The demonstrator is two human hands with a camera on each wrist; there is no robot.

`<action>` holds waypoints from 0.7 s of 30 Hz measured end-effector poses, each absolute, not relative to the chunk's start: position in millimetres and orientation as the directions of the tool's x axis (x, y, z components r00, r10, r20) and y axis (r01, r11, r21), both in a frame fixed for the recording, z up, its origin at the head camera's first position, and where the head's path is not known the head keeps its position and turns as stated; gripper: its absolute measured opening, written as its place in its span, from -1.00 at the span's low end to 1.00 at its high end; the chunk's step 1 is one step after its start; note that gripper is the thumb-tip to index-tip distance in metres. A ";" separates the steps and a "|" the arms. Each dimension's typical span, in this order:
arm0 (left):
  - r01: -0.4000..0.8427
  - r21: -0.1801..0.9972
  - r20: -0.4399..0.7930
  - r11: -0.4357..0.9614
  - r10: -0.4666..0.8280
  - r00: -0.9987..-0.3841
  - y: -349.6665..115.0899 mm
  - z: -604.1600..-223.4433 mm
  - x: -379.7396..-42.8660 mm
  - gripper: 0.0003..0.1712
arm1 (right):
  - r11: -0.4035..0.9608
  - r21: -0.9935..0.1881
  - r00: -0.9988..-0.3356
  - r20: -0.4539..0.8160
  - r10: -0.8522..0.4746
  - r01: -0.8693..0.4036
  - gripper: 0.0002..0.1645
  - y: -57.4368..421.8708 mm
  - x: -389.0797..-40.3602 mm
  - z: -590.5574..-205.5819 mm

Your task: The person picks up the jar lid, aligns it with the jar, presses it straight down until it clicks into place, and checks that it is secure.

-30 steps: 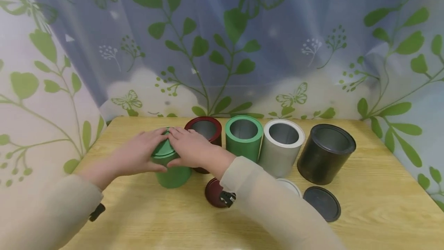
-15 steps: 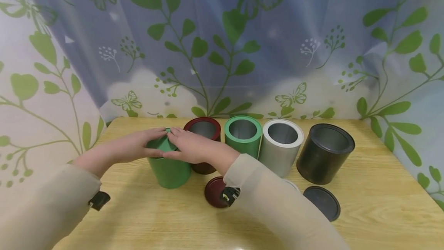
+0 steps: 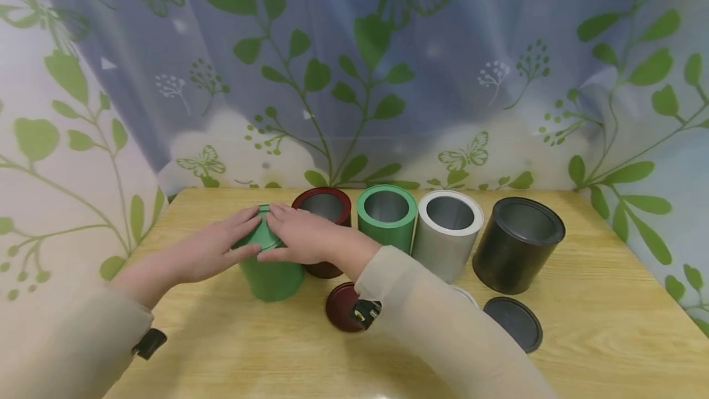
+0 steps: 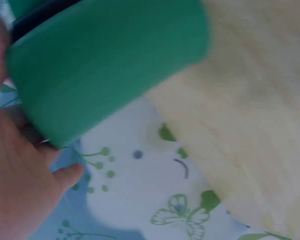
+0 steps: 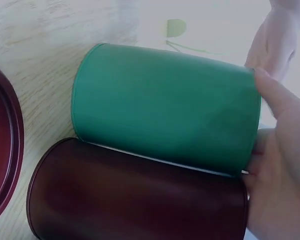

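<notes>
On the left of the table stands a green can with a green lid on its top. My left hand rests on the lid's left side, fingers extended across it. From the right, my right hand lies over the same lid, its fingertips close to the left ones. In the left wrist view the left hand is at the top end of the green can. The right wrist view has the right hand at the green can's top rim. The hands hide much of the lid.
Lidless cans stand in a row to the right: dark red, green, white, black. In front lie a dark red lid, a mostly hidden white lid and a black lid. A patterned curtain hangs behind.
My left hand and wrist rose slightly, then sank again, with the thumb shifting near the lid's rim. The right hand stayed on the lid. The cans kept their places.
</notes>
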State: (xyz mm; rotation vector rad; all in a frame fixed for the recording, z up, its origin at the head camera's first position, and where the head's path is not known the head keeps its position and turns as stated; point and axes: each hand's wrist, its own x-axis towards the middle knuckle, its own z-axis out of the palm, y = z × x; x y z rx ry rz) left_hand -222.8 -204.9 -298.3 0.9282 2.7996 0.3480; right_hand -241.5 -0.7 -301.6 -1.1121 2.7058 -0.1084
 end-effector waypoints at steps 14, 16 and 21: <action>0.673 -0.039 0.126 0.739 0.671 -0.730 -199.3 -326.5 -220.7 0.12 | 0.724 0.163 -0.742 -0.124 -0.659 -0.671 0.03 -13.1 -231.6 -314.3; 0.682 -0.024 0.137 0.731 0.678 -0.722 -199.9 -327.4 -221.9 0.11 | 0.724 0.161 -0.742 -0.127 -0.659 -0.671 0.02 -13.6 -231.7 -314.1; 0.687 -0.028 0.139 0.726 0.683 -0.717 -199.6 -329.0 -225.5 0.10 | 0.729 0.163 -0.747 -0.135 -0.651 -0.665 0.02 -11.9 -232.6 -313.1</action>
